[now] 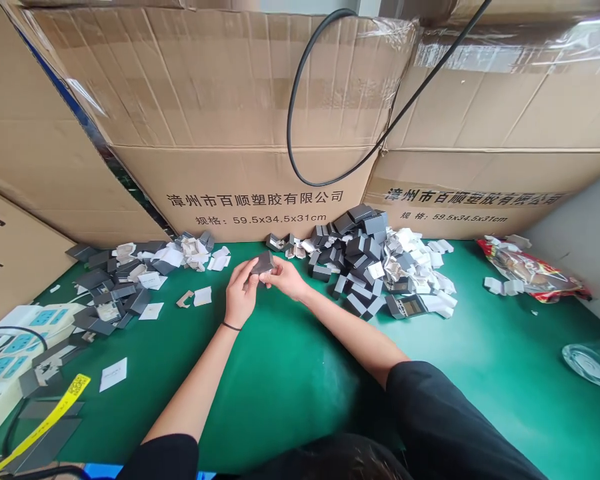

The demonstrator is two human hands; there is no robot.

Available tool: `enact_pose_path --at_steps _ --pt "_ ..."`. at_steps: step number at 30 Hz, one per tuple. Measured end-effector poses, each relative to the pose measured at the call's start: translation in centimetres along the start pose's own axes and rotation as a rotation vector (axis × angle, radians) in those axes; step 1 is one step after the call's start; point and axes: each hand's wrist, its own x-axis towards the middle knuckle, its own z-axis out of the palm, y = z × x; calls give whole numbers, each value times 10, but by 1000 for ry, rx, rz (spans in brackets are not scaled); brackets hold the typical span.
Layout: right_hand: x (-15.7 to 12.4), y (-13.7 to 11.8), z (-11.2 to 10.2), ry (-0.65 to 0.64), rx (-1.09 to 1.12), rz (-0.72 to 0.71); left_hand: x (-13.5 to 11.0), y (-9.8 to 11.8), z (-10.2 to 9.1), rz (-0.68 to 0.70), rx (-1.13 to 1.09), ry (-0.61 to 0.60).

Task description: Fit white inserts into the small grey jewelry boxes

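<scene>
A small dark grey box (264, 263) is held up between both hands over the middle of the green table (280, 387). My left hand (241, 293) grips it from the left, the thumb near its lower front edge. My right hand (286, 278) pinches its right end with the fingertips. The fingers partly cover the box, and I cannot tell whether its flap is open. Right of the hands lies a heap of black boxes (360, 250) beside crumpled white paper pieces (415, 257). On the left is another pile of dark boxes (117, 290) mixed with white papers.
Large cardboard cartons (250, 133) wall off the back, with a black cable (291, 120) looping down in front. A power strip (23, 353) and a yellow strap (55, 413) lie at left. At right are a red snack bag (530, 270) and a glass dish (593, 363).
</scene>
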Motion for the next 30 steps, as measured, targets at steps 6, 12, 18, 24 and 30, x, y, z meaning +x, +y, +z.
enact_pose_path --at_steps 6,12,18,24,30 --pt "-11 -72 -58 146 -389 -169 60 57 39 185 -87 -80" --pt "-39 -119 -126 590 -1055 -290 94 105 121 252 -149 -79" --pt "-51 -97 -157 593 -1671 28 90 92 163 111 70 -187" --pt "-61 -74 -149 478 -1941 83 81 64 160 64 226 -341" --pt "-60 -93 -126 596 -1889 -90 61 61 148 89 179 -344"
